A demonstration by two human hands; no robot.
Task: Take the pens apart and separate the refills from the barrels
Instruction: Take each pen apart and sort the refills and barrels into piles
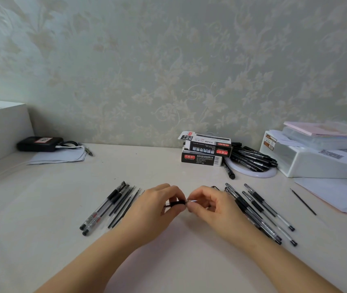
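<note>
My left hand [160, 203] grips a pen [176, 203] by its black rubber grip, held level above the table. My right hand [205, 203] pinches the pen's metal tip end, right against the left fingers. To the left lie two clear barrels [103, 208] and several thin black refills [124, 205], all slanted. To the right lies a bunch of several whole pens [259, 210] with black grips. A single refill [303, 201] lies apart at the far right.
Two stacked pen boxes [205, 151] stand at the back, with a heap of black markers [250, 158] on a white ring beside them. A white storage box [316, 159] and papers [337, 195] fill the right. A black device [39, 143] on paper sits far left.
</note>
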